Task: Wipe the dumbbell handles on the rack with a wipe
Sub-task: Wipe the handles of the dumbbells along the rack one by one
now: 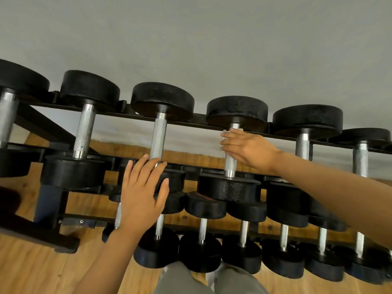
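A black two-tier rack (212, 124) holds several black dumbbells with steel handles. My right hand (244, 146) wraps round the upper part of one top-row handle (230, 166), pressing a white wipe (225, 130) against it; only a small edge of the wipe shows above my fingers. My left hand (142, 192) rests with straight fingers on the near black head (174, 181) of the neighbouring dumbbell, just below its knurled handle (158, 136). It holds nothing.
More dumbbells fill the top row to the left (84, 128) and right (303, 143), with smaller ones on the lower tier (201, 232). The rack stands against a grey wall on a wooden floor (38, 272). My legs (186, 281) are close to the lower row.
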`<action>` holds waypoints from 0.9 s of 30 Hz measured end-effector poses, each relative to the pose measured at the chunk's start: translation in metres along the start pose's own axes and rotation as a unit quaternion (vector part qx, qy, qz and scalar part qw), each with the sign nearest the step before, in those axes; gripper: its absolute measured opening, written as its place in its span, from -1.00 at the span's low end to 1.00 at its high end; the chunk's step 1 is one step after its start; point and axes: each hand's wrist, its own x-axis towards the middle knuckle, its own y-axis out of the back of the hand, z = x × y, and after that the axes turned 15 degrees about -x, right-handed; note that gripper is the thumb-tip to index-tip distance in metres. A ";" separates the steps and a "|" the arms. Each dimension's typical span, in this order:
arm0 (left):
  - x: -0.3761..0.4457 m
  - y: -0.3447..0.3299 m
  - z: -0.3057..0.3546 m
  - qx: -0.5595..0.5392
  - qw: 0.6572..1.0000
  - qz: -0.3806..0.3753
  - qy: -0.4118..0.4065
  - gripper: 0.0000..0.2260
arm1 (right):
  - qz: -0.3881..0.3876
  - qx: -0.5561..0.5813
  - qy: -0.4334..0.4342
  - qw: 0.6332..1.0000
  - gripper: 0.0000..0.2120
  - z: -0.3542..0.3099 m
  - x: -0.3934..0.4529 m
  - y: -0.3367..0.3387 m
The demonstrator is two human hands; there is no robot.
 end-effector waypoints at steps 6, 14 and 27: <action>-0.001 0.000 0.003 0.003 1.000 -0.004 0.020 -0.63 | -0.140 0.093 0.163 0.972 -0.62 -0.005 -0.014 0.009; 0.000 0.002 0.006 -0.010 0.999 -0.008 0.032 -0.62 | -0.089 -0.038 0.115 0.989 -0.67 0.037 0.018 0.010; 0.000 0.003 0.007 -0.020 0.999 0.002 0.028 -0.63 | -0.131 0.008 0.184 0.974 -0.67 0.017 0.003 -0.002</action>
